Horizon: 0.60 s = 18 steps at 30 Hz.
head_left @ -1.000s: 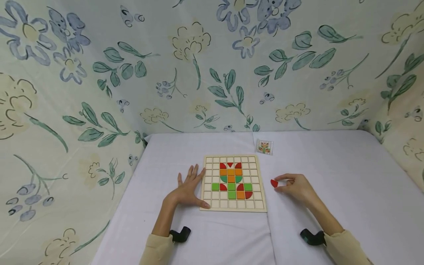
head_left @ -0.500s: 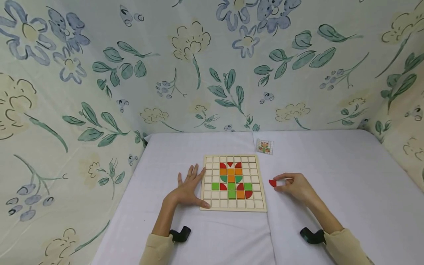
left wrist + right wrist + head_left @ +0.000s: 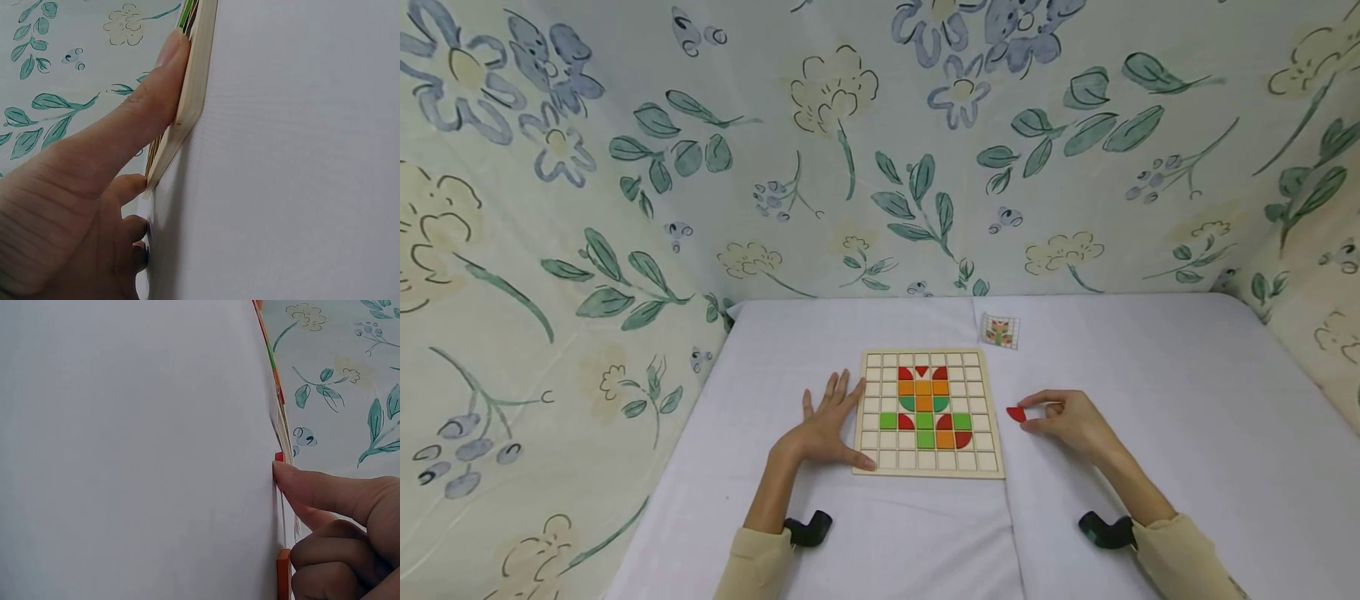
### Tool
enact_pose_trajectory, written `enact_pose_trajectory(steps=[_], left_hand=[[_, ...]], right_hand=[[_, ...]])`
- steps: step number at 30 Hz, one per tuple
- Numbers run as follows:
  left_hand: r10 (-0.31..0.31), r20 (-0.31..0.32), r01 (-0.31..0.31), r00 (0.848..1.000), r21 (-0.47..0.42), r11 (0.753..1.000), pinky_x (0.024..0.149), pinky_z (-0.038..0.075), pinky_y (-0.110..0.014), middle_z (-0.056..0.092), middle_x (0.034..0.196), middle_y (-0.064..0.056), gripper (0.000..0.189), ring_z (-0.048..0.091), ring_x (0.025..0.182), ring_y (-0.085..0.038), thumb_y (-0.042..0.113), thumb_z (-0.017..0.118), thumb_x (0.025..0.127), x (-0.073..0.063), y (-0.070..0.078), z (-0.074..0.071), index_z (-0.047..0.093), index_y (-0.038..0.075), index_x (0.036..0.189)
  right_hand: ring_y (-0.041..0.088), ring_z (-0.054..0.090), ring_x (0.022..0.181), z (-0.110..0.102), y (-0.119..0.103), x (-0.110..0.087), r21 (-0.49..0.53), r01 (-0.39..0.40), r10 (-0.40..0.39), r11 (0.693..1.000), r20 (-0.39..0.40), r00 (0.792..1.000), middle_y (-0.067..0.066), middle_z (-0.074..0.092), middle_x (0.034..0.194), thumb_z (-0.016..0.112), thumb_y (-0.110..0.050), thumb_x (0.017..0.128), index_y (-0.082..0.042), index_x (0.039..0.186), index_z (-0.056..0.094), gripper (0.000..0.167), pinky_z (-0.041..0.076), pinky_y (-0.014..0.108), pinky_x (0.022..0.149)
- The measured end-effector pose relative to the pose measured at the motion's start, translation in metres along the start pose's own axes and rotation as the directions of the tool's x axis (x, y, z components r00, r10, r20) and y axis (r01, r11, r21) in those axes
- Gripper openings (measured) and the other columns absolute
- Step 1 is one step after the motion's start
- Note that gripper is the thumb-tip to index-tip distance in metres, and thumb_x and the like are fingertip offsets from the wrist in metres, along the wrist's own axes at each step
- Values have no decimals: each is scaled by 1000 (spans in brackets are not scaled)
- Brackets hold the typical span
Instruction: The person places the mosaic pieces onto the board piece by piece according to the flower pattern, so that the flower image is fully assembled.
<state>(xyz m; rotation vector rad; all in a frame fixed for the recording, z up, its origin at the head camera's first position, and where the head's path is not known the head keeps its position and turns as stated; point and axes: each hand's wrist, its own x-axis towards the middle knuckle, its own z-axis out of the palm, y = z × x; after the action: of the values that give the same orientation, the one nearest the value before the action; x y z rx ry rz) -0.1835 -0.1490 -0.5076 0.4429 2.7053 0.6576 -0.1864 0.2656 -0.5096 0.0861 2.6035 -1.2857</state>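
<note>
A square wooden grid board [image 3: 928,465] lies on the white cloth. Red, orange and green pieces form a flower-like pattern in its cells. At its left side, my left hand [image 3: 823,433] spreads its fingers, with the thumb on the near left corner and a fingertip at the left edge. To the right of the board, my right hand [image 3: 1071,423] pinches a red rounded piece [image 3: 1016,414] between thumb and index finger. In the right wrist view, an orange block [image 3: 284,575] stands beside the curled fingers; in the head view it is hidden.
A small printed card [image 3: 1000,332] with a flower pattern lies behind the board's far right corner. Floral fabric [image 3: 880,225] rises behind the table and along both sides. Black wrist cameras [image 3: 808,530] are worn near both sleeves.
The red piece has turned between my right fingertips and shifted slightly left. My left hand and the board have stayed put.
</note>
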Motion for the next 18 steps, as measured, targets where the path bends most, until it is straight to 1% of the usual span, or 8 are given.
enact_pose_trajectory(steps=[7,12,18], left_hand=[[0,-4,0,1000,3,1000,121,-12,-75,-6,176,-13,136,-12,163,-36,57,93,64,1,0,0,15,20,168],[5,-4,-5,1000,4,1000,121,-12,-75,-6,176,-13,136,-11,163,-37,57,94,64,0,1,0,14,19,168],[5,0,-5,1000,8,1000,121,-12,-75,-6,176,-13,137,-11,163,-37,58,93,64,0,0,0,13,19,168]], right_hand=[[10,31,55,0,-2,2,-8,7,-7,1000,-3,1000,-4,36,58,85,-15,83,2,119,73,41,26,23,49],[9,30,55,1,-4,1,2,24,-24,1000,-7,1000,-5,34,59,85,-17,84,1,119,73,41,25,23,49],[10,29,55,7,-19,-2,22,46,-46,999,-5,999,-5,32,58,84,-18,85,-1,120,75,40,25,23,49]])
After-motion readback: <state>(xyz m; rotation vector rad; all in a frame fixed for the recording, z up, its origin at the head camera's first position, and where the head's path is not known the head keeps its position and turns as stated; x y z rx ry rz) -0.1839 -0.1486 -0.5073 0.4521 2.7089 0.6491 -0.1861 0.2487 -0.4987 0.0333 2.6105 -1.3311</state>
